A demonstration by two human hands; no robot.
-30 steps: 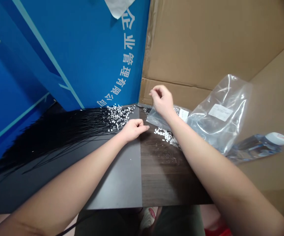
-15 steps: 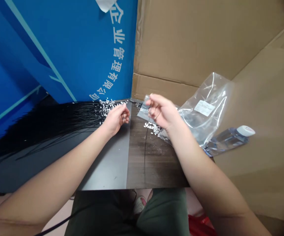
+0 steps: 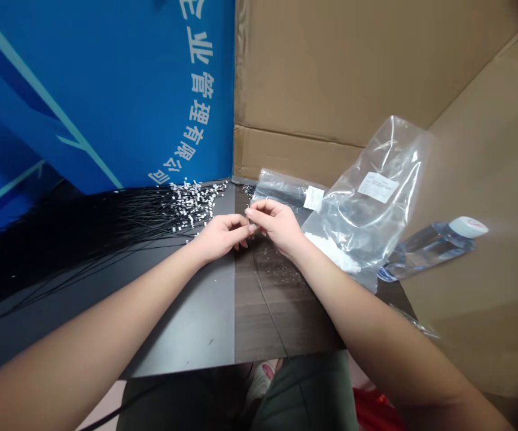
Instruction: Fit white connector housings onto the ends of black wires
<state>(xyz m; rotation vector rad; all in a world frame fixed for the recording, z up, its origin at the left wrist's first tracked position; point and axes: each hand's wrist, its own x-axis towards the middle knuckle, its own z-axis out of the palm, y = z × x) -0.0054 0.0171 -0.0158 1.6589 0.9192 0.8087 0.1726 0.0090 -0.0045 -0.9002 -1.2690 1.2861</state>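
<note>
My left hand and my right hand meet at their fingertips over the seam between the grey and brown tabletops. Both are closed in a pinch. From the right fingertips a thin black wire hangs toward the table's front edge. Whatever the left fingers grip is too small to make out. Beside the left hand lies a big bundle of black wires, whose ends carry small white connectors. Just behind the right hand is a clear plastic bag with dark contents and a white label.
A larger clear bag with a label leans against the cardboard wall. White pieces lie by the right wrist, in or under clear plastic. A water bottle lies tilted at the right. A blue printed panel stands behind the wires.
My right hand has moved left and down, and my left hand slightly right and down, so their fingertips now meet. The camera view has shifted a little.
</note>
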